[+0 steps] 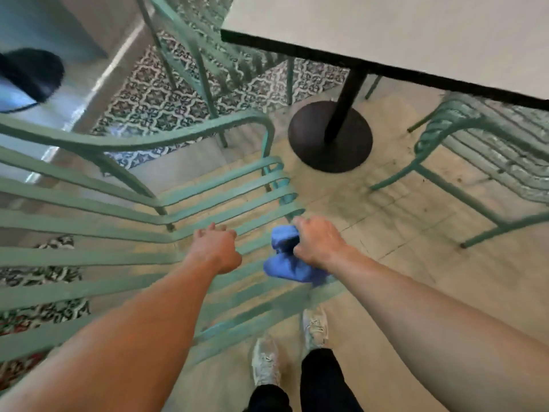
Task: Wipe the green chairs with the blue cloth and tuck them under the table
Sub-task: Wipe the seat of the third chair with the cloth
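**Both hands on the nearest green chair**

The left hand [214, 248], arm outstretched, curls its fingers over a slat of the near green chair [124, 209]. Just right of it, the right hand [318, 243] clutches the bunched blue cloth [285, 257] against the same chair. Beyond the chair stands the white table [416, 34]; a second green chair [487, 162] sits tucked partly beneath it.

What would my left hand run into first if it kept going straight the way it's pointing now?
Most likely the slatted seat of the green metal chair: the left hand reaches forward over its slats, apparently gripping one. Beyond lies the table's round black base, though depth is unclear.
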{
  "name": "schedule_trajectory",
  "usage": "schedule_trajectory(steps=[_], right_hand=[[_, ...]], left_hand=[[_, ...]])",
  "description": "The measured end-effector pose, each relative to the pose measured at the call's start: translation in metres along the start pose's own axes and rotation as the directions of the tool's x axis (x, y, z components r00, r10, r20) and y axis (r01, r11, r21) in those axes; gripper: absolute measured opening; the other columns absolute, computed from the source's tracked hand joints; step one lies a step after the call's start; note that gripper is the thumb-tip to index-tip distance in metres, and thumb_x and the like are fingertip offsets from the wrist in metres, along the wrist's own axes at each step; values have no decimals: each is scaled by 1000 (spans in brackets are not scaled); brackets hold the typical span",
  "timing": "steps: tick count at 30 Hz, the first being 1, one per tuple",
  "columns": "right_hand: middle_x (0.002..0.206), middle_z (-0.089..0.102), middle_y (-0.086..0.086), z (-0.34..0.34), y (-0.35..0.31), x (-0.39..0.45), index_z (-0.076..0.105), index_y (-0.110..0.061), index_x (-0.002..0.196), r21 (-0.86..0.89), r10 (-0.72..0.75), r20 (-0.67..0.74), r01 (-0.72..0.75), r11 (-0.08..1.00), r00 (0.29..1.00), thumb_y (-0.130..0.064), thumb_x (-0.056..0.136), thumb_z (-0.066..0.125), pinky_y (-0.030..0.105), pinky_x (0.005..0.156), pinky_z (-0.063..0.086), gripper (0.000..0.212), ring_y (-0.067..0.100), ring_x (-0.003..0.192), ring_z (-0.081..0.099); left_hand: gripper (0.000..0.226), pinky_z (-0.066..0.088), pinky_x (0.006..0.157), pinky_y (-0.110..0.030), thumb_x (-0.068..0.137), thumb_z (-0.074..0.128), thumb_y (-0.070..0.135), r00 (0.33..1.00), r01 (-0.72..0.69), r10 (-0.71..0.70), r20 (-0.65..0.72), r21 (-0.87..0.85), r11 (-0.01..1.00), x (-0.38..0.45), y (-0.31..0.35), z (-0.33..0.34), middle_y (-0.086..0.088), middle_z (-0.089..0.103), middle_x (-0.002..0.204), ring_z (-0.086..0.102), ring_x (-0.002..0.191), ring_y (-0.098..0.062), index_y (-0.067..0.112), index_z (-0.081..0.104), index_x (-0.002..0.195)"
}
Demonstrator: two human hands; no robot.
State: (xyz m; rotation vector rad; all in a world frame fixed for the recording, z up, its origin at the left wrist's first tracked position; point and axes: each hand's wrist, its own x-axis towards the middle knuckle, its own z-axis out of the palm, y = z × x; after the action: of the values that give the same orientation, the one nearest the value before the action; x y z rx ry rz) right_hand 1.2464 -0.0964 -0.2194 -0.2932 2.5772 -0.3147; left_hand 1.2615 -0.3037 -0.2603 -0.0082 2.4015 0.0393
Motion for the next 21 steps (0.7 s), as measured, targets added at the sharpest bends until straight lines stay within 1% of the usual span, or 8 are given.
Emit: schedule_trajectory(steps=[3,6,7,9,12,14,18,21], right_hand=[[116,49,14,-36,40,-56,48,-9,117,-13,90,-82,-92,996,993,-10,84,53,37,77,43,34,35,105,56],[112,54,12,-54,89,-109,49,-11,118,53,191,-199,-184,981,961,-14,87,52,35,66,43,32,37,100,60],[120,51,14,-57,105,-125,47,-12,123,38,236,-233,-233,972,943,-17,86,53,37,70,43,37,37,103,57],[140,35,16,-60,138,-155,31,-14,141,-34,350,-255,-370,928,901,-24,85,60,39,83,44,64,36,120,45],[152,16,17,-57,183,-201,10,-11,150,-85,468,-257,-502,860,845,-32,75,71,46,103,33,99,35,136,24],[151,20,15,-52,209,-231,12,-10,149,-19,542,-267,-567,823,797,-33,76,69,46,104,28,96,34,135,24],[147,26,12,-34,260,-294,18,-15,147,86,643,-216,-642,762,734,-26,88,51,47,104,26,68,33,133,26],[148,24,11,-19,313,-347,23,-19,144,194,718,-160,-692,695,677,-22,85,54,50,107,21,66,34,136,21]], left_hand=[[60,12,119,-52,90,45,24,991,-123,127,-52,81,989,-29,41,-30,-8,25,159,12,149,-28,18,34,149],[60,10,120,-52,95,40,30,954,-261,279,-114,152,953,-53,100,-50,-10,15,162,8,149,-29,18,24,152],[61,6,120,-51,97,37,34,938,-303,324,-122,166,938,-60,123,-55,-10,9,163,3,150,-29,18,20,153],[61,3,119,-51,99,32,38,898,-389,420,-133,206,898,-74,175,-64,-9,2,164,-2,150,-28,19,14,155],[63,4,119,-51,99,32,41,824,-502,552,-125,290,815,-94,257,-68,-9,2,164,-1,150,-27,19,13,155],[63,5,119,-51,99,33,43,777,-559,624,-90,359,748,-107,308,-63,-9,5,164,1,150,-27,19,14,155],[63,6,118,-50,100,32,44,707,-628,707,0,460,628,-131,405,-44,-9,5,163,1,150,-27,19,15,154],[61,8,118,-51,99,31,45,661,-671,748,59,494,553,-150,480,-21,-9,10,162,3,149,-27,19,18,153]])
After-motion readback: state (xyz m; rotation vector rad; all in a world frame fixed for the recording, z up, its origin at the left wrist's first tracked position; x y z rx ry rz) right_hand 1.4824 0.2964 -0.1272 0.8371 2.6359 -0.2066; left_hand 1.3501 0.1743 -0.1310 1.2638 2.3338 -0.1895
